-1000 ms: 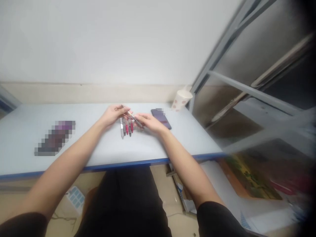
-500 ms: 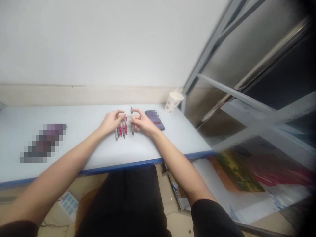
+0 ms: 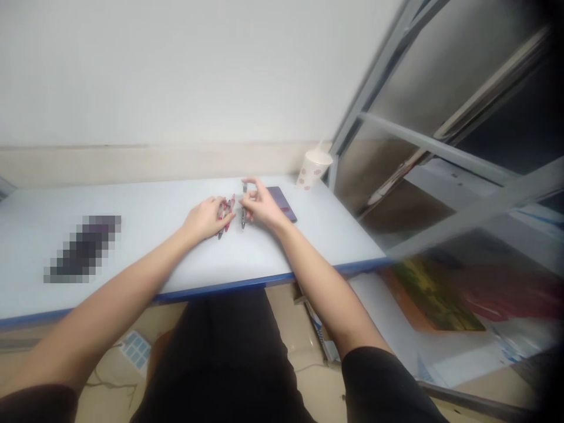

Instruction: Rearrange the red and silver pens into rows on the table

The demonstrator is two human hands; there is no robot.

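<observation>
Ballpoint pen (image 3: pixel 242 222), dark and silvery, held above or on the pale counter (image 3: pixel 154 211), its tip pointing to six o'clock! The right hand (image 3: pixel 261 205) has it: thumb and fingers pinch it around the middle, index finger arched up by the top end. Just beside it, at nine o'clock, a bundle of red and grey pens (image 3: pixel 227 212), slightly crossed, and the left hand (image 3: pixel 202 216) is on them, fingers curled over; whether they grip or merely rest, I can't tell from here.

Out from the pen we go. Between two and three o'clock, a dark smartphone (image 3: pixel 282 201), partly tucked behind the right hand. At two, near the wall (image 3: pixel 176 70), a patterned paper cup (image 3: pixel 314 170), something pale poking above its rim. Well apart, between eight and nine, a dark pixelated object (image 3: pixel 86 249). Down at seven, below the counter, a white power strip (image 3: pixel 136 349). And at four, a picture board (image 3: pixel 436 299) bordered in orange!
</observation>
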